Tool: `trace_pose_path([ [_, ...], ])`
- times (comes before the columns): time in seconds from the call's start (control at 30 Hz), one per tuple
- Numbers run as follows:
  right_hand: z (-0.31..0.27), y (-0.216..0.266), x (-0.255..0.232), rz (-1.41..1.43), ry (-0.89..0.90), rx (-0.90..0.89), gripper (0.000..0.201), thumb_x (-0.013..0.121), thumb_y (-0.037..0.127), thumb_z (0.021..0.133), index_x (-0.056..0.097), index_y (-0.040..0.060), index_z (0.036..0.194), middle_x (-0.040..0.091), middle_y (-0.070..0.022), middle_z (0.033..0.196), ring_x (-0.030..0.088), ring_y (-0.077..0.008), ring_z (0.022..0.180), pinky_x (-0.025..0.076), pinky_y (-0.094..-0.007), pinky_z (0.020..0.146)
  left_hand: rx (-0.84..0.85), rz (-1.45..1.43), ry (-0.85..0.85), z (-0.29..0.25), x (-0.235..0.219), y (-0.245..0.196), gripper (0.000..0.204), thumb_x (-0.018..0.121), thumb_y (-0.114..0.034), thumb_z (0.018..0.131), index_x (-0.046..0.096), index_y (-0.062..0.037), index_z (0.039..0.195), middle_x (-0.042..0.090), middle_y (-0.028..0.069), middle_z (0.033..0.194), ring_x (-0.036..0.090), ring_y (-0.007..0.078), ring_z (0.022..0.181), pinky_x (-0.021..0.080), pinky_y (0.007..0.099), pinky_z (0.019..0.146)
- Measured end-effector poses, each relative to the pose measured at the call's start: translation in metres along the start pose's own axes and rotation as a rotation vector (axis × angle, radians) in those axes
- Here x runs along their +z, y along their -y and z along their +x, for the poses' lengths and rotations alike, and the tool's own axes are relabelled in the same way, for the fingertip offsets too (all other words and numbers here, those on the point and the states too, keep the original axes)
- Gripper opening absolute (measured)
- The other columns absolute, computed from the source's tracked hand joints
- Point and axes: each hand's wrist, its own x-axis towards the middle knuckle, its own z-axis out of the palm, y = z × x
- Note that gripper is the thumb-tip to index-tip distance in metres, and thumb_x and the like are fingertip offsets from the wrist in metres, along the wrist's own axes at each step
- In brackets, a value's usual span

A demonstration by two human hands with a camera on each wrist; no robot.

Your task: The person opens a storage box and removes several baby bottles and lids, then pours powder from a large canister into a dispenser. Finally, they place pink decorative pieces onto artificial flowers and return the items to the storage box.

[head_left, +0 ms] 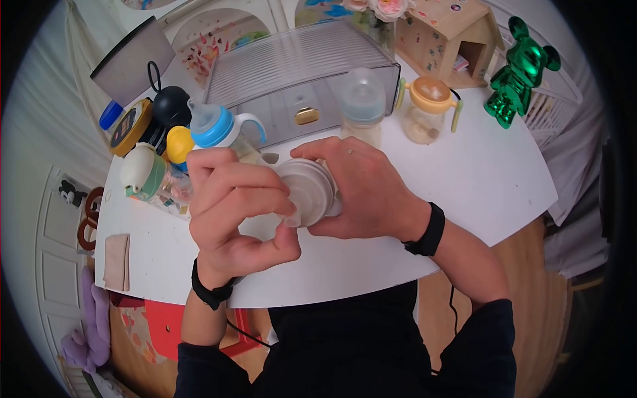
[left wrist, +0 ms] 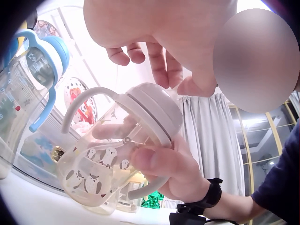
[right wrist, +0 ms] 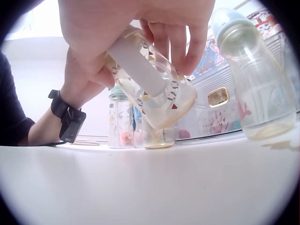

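A clear baby bottle (left wrist: 93, 173) with bird prints, white side handles and a whitish lid (head_left: 312, 189) is tilted above the white table (head_left: 371, 255). My right hand (head_left: 368, 186) grips it around the body just below the lid, thumb on the near side in the left wrist view. With thumb and forefinger, my left hand (head_left: 232, 215) pinches a small translucent spout (head_left: 292, 217) at the top of the lid. Its other fingers are bent and apart. In the right wrist view the bottle's rounded base (right wrist: 176, 110) hangs over the tabletop.
Behind the hands stand a blue-topped handled bottle (head_left: 215, 129), a green-collared bottle (head_left: 149, 176), a pale-blue-capped bottle (head_left: 363, 99) and an orange-lidded handled bottle (head_left: 424, 113). Further back are a clear drawer box (head_left: 265, 109) and a green bear figure (head_left: 517, 76). A beige cloth (head_left: 117, 262) lies left.
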Motion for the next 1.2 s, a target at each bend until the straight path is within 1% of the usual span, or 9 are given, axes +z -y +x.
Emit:
trace_pose_path([
  [0.23, 0.0, 0.001, -0.001, 0.02, 0.021, 0.005, 0.078, 0.098, 0.024, 0.067, 0.056, 0.0089, 0.131, 0.071, -0.0095, 0.099, 0.072, -0.0344, 0.092, 0.052, -0.0443, 0.086, -0.139, -0.091, -0.002, 0.001, 0.001, -0.003, 0.033, 0.083, -0.012, 0.058, 0.078, -0.0172, 0.09, 0.072, -0.0008, 0.098, 0.054, 0.0253, 0.097, 0.039, 0.0386, 0.095],
  [0.3, 0.001, 0.001, -0.001, -0.001, 0.007, -0.013, 0.077, 0.098, 0.023, 0.067, 0.056, 0.0089, 0.13, 0.071, -0.0094, 0.101, 0.071, -0.0337, 0.094, 0.052, -0.0445, 0.088, -0.096, -0.057, 0.003, -0.001, -0.002, 0.002, 0.03, 0.083, -0.011, 0.06, 0.078, -0.0168, 0.089, 0.071, -0.0008, 0.097, 0.054, 0.0245, 0.097, 0.038, 0.0385, 0.096],
  [0.5, 0.0, -0.001, 0.0, -0.053, -0.059, -0.024, 0.075, 0.098, 0.024, 0.068, 0.059, 0.0078, 0.129, 0.071, -0.0107, 0.117, 0.07, -0.034, 0.109, 0.051, -0.046, 0.097, -0.187, -0.169, 0.0, -0.009, -0.005, 0.016, 0.023, 0.087, -0.01, 0.068, 0.079, -0.0147, 0.09, 0.07, -0.0008, 0.094, 0.051, 0.0217, 0.096, 0.036, 0.038, 0.097],
  [0.63, 0.0, 0.0, -0.002, -0.05, -0.053, -0.012, 0.074, 0.096, 0.024, 0.068, 0.059, 0.0071, 0.13, 0.07, -0.0101, 0.121, 0.069, -0.0346, 0.113, 0.051, -0.0462, 0.099, -0.236, -0.176, -0.017, -0.009, -0.006, 0.013, 0.022, 0.087, -0.01, 0.07, 0.079, -0.0142, 0.09, 0.071, -0.0001, 0.095, 0.051, 0.022, 0.097, 0.037, 0.0379, 0.097],
  [0.73, 0.0, 0.001, -0.002, -0.045, -0.068, 0.006, 0.074, 0.095, 0.025, 0.067, 0.059, 0.0068, 0.129, 0.07, -0.0098, 0.12, 0.069, -0.0345, 0.111, 0.051, -0.0461, 0.098, -0.236, -0.147, -0.025, -0.005, -0.003, 0.007, 0.024, 0.086, -0.01, 0.07, 0.08, -0.0141, 0.093, 0.071, 0.0012, 0.097, 0.053, 0.0231, 0.099, 0.037, 0.0381, 0.097],
  [0.93, 0.001, 0.004, -0.006, -0.053, 0.001, 0.069, 0.072, 0.096, 0.026, 0.067, 0.061, 0.0071, 0.128, 0.071, -0.0109, 0.116, 0.067, -0.0347, 0.106, 0.052, -0.0457, 0.095, -0.087, 0.011, 0.037, -0.005, -0.008, 0.01, 0.031, 0.087, -0.008, 0.069, 0.081, -0.0141, 0.099, 0.073, 0.0016, 0.099, 0.055, 0.0257, 0.099, 0.039, 0.0382, 0.095],
  [1.03, 0.0, 0.005, -0.008, -0.013, 0.025, 0.106, 0.073, 0.096, 0.027, 0.068, 0.062, 0.0069, 0.128, 0.071, -0.0107, 0.115, 0.067, -0.0354, 0.105, 0.052, -0.0456, 0.095, -0.113, 0.006, 0.019, 0.0, -0.008, 0.006, 0.034, 0.088, -0.008, 0.068, 0.082, -0.0142, 0.1, 0.073, 0.0015, 0.099, 0.055, 0.0265, 0.098, 0.041, 0.0385, 0.094],
  [1.1, 0.002, 0.005, -0.011, 0.047, 0.024, 0.159, 0.073, 0.097, 0.029, 0.068, 0.062, 0.0067, 0.129, 0.071, -0.0104, 0.115, 0.067, -0.0365, 0.108, 0.052, -0.0458, 0.098, -0.077, 0.084, -0.007, 0.002, -0.014, 0.001, 0.038, 0.09, -0.009, 0.067, 0.084, -0.0138, 0.103, 0.073, 0.0022, 0.099, 0.056, 0.0273, 0.096, 0.045, 0.0386, 0.089],
  [1.2, 0.011, 0.016, -0.026, 0.233, -0.035, 0.286, 0.077, 0.099, 0.026, 0.072, 0.059, 0.0055, 0.134, 0.076, -0.0101, 0.117, 0.074, -0.0274, 0.104, 0.057, -0.0396, 0.093, -0.013, 0.203, -0.086, 0.006, -0.035, -0.011, 0.041, 0.09, -0.008, 0.064, 0.084, -0.0133, 0.105, 0.074, 0.0026, 0.098, 0.058, 0.0281, 0.093, 0.05, 0.0382, 0.084],
])
